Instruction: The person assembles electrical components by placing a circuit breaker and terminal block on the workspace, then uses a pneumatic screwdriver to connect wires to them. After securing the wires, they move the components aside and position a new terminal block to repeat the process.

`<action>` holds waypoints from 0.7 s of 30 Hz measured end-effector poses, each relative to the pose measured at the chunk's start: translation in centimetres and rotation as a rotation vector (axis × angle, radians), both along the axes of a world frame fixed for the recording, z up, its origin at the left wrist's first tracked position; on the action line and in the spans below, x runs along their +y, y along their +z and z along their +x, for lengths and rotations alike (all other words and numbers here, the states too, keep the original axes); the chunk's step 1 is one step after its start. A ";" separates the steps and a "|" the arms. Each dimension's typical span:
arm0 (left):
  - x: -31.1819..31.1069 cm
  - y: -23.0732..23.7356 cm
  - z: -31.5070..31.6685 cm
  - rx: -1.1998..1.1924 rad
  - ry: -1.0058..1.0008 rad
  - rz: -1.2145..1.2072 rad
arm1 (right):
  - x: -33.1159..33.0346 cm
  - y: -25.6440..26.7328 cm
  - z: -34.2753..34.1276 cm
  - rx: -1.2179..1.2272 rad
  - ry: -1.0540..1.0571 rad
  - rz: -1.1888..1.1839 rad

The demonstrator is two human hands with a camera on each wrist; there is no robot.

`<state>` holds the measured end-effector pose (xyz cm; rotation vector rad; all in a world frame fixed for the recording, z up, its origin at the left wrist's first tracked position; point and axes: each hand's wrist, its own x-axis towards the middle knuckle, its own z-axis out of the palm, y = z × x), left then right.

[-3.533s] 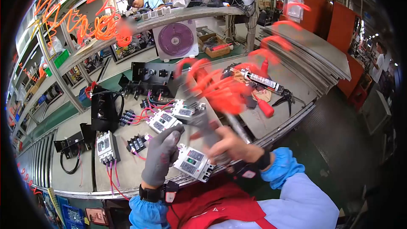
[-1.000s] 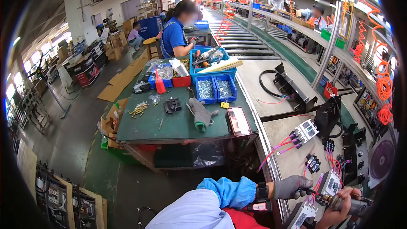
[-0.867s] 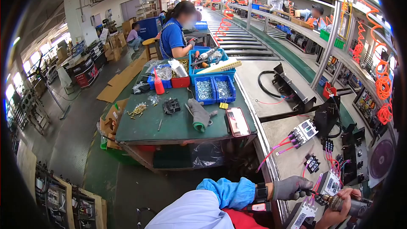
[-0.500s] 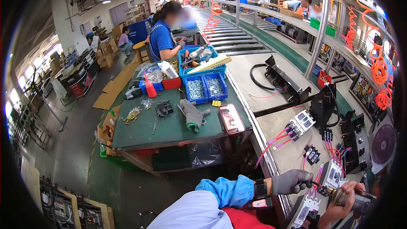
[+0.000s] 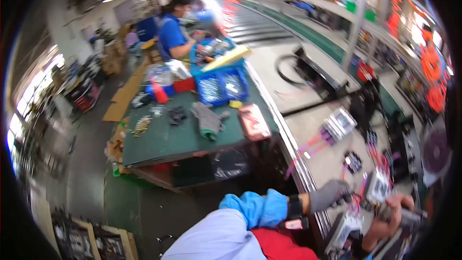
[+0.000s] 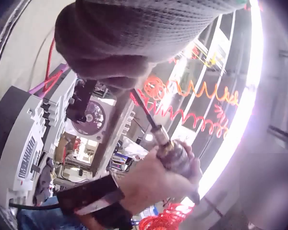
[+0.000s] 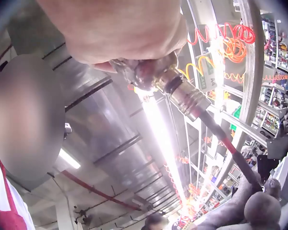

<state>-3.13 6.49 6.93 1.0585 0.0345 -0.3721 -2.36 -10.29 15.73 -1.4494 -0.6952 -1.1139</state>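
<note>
My bare right hand [image 5: 389,224] grips the body of a power screwdriver [image 7: 189,99] with a metal chuck. A long dark bit [image 7: 230,146] with a red band sticks out of the chuck. My left hand [image 5: 328,196], in a grey knitted glove, pinches the far end of this bit between thumb and fingers, so the tip is hidden. Both hands are over the bench at the lower right of the head view. White circuit breakers [image 5: 345,233] lie close below them, one beside my left hand with purple and red wires. A black terminal block [image 5: 352,162] lies farther back.
Another wired circuit breaker [image 5: 339,124] and black metal brackets [image 5: 317,74] lie along the bench. A green-topped table [image 5: 159,147] at left bears blue screw bins [image 5: 211,101], a grey glove [image 5: 206,119] and a phone [image 5: 255,122]. A person in blue [image 5: 172,36] is beyond it.
The head view has turned left from the bench since the oldest frame, and is blurred now. The left hand went from beside a circuit breaker to the screwdriver bit; the right hand keeps the screwdriver.
</note>
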 end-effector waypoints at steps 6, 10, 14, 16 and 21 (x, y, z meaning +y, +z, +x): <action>1.0 0.6 0.8 0.168 0.016 -0.050 | -0.7 0.5 3.6 0.195 0.109 -0.034; 1.7 -4.4 4.2 -0.207 0.226 0.590 | -0.8 0.8 6.0 0.472 0.513 0.359; 1.8 -5.3 7.3 -0.327 0.194 1.169 | -0.5 1.2 8.9 0.487 0.445 0.299; 0.9 -4.9 9.1 -0.253 0.157 1.321 | -0.3 0.9 10.6 0.444 0.521 0.331; -0.1 -5.5 12.5 -0.185 0.094 1.420 | 0.8 -0.9 14.2 0.496 0.537 0.277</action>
